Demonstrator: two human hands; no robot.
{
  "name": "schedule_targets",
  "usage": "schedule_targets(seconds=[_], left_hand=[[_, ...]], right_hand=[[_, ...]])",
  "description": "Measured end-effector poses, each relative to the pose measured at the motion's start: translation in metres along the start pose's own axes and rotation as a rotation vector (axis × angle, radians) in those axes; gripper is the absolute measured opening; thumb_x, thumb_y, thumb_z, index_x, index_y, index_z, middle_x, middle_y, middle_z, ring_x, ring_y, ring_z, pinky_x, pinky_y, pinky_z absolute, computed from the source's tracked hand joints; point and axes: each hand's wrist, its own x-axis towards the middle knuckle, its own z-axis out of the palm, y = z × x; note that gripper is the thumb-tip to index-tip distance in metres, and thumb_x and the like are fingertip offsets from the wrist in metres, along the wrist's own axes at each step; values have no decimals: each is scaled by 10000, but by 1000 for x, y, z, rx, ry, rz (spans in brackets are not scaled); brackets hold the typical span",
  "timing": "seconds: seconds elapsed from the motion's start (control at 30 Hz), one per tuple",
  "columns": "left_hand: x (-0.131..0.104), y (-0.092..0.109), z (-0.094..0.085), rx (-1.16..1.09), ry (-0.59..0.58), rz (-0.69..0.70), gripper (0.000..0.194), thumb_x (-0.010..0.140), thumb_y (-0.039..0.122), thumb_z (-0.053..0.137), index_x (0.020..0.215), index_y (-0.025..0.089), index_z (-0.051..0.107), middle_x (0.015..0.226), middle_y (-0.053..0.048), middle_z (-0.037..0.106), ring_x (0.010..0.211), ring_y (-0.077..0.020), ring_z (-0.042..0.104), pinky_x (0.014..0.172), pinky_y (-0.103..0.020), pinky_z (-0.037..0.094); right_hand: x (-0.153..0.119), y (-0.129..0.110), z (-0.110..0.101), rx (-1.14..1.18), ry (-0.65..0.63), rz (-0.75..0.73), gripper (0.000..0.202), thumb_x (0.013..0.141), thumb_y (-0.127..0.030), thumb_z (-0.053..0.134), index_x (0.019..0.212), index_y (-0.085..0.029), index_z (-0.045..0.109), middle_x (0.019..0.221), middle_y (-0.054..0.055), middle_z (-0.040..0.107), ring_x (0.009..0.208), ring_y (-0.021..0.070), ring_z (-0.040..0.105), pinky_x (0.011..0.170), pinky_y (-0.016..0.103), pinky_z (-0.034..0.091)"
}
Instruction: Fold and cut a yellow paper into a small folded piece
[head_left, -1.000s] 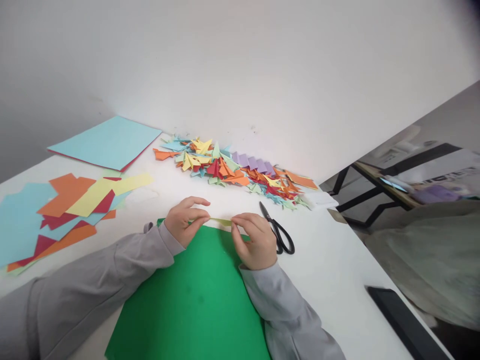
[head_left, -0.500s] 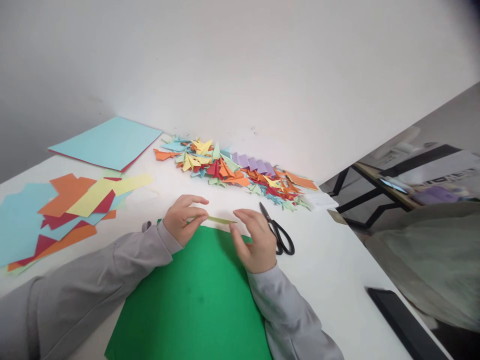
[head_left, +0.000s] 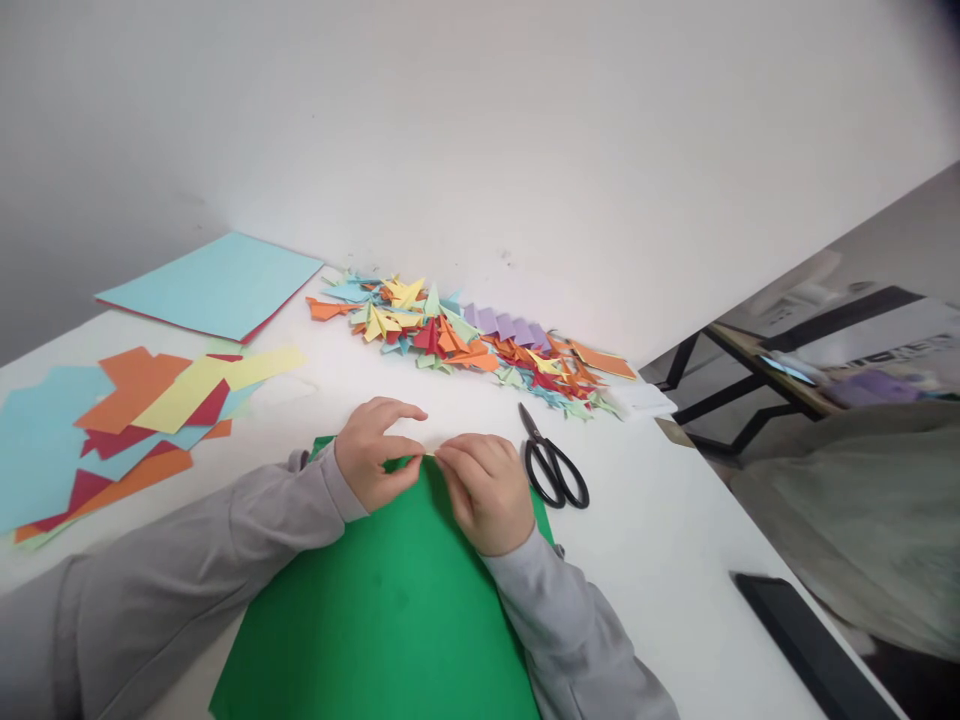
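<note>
My left hand (head_left: 381,455) pinches one end of a small pale yellow-green piece of paper (head_left: 429,455) between thumb and finger. At its other end, my right hand (head_left: 487,488) is closed on the same piece, the fingertips of both hands nearly meeting. Little of the paper shows between them. Both hands are above the far edge of a large green sheet (head_left: 390,610). Black-handled scissors (head_left: 553,462) lie just right of my right hand, points facing away and partly over the sheet's corner.
Small folded paper shapes (head_left: 450,335) in many colours lie along the wall. Loose paper scraps (head_left: 142,430) are spread at the left, with light blue sheets (head_left: 217,285) behind them. A flat black object (head_left: 810,640) rests by the table's right edge.
My right hand has moved left and closed its fingers on the paper's free end. The strip, visible between the hands before, is now mostly covered by fingers.
</note>
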Motion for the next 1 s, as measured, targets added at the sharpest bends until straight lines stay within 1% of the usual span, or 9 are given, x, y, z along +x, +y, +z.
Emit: schedule_targets(seconds=[0.13,0.37,0.63,0.77,0.83,0.9,0.93,0.97,1.0], left_hand=[[-1,-3,1,45,53,-39,100,623,122,577,603,198,639,934,-81,647,863,-201,575,733,-381,462],[0,-4,2,69,77,-69,131,603,89,568,619,191,648,980,-98,649,860,-210,592,721,-387,466],[-3,-4,6,90,68,-50,159,655,70,505,692,173,620,977,-100,664,814,-183,630,746,-373,477],[-2,-7,3,90,120,-78,166,666,53,482,704,158,606,958,-113,668,766,-165,642,721,-345,496],[-1,-6,1,29,135,-128,149,669,72,490,699,148,615,965,-125,663,764,-163,641,712,-323,506],[1,-3,0,-114,96,-229,140,680,108,497,712,134,632,947,-132,664,758,-164,641,703,-300,514],[1,0,0,-209,47,-305,144,690,140,502,722,124,641,888,-130,676,742,-169,642,678,-290,520],[2,3,0,-321,-39,-411,171,711,185,498,742,110,648,790,-118,686,648,-160,641,603,-275,526],[2,5,0,-437,-156,-521,210,732,237,494,745,101,653,665,-95,678,565,-154,629,543,-266,522]], right_hand=[[-1,5,-5,-57,56,23,126,783,-115,498,826,-190,589,806,47,658,805,183,557,711,337,370],[0,8,-8,-125,120,43,121,743,-107,563,798,-211,593,789,18,671,806,192,564,737,357,350],[1,9,-8,-122,144,40,133,743,-93,559,796,-209,596,778,21,671,787,187,569,717,346,365],[-2,18,-7,-151,232,96,139,753,-79,536,806,-194,595,763,41,662,759,185,571,700,339,385],[-3,20,-6,-173,276,117,122,748,-90,552,795,-194,596,752,40,658,750,186,573,700,340,392],[-2,18,-6,-175,296,104,113,734,-91,576,786,-189,595,740,38,658,736,183,574,689,335,397],[-1,15,-6,-174,298,89,116,725,-89,588,790,-186,594,740,39,659,735,183,574,685,333,398],[0,12,-5,-166,293,68,127,715,-86,601,797,-183,594,745,41,662,743,185,576,688,335,398],[1,8,-5,-156,289,40,137,708,-82,610,802,-181,593,752,43,664,752,186,576,691,337,399]])
